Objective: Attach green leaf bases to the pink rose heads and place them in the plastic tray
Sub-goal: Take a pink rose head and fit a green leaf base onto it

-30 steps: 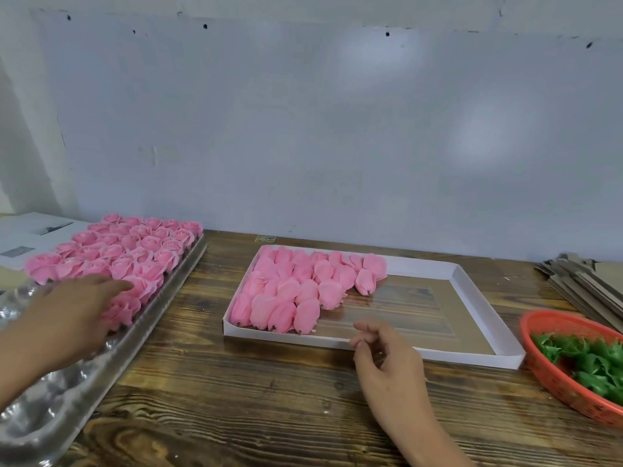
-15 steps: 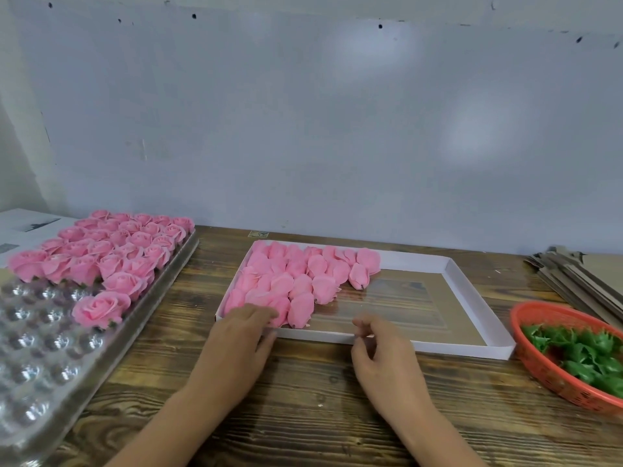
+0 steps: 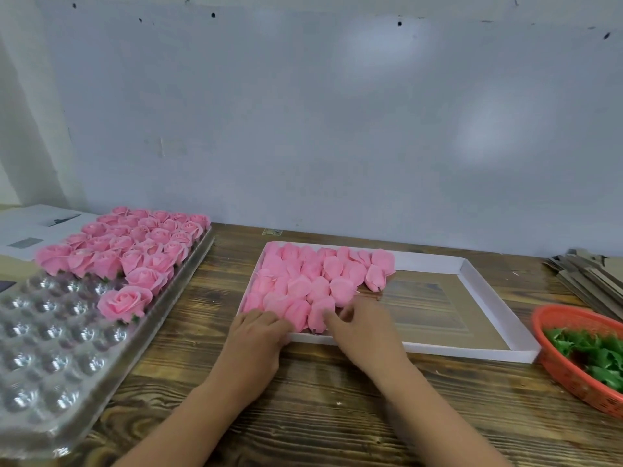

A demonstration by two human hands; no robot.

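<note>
At the white box's (image 3: 499, 352) near edge, both hands touch rose heads (image 3: 303, 281); grips unclear.

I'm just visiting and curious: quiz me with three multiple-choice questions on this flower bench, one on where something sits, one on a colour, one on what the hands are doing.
1. Where is the red basket?
A. right edge
B. far left
C. inside the box

2. What colour are the leaf bases in it?
A. yellow
B. green
C. blue

3. What are the left hand and right hand doing?
A. resting off the table
B. holding the basket
C. reaching the rose heads in the white box

Answers: 1 A, it sits at the right. 2 B, green shows inside. 3 C, fingers meet the front row.
</note>
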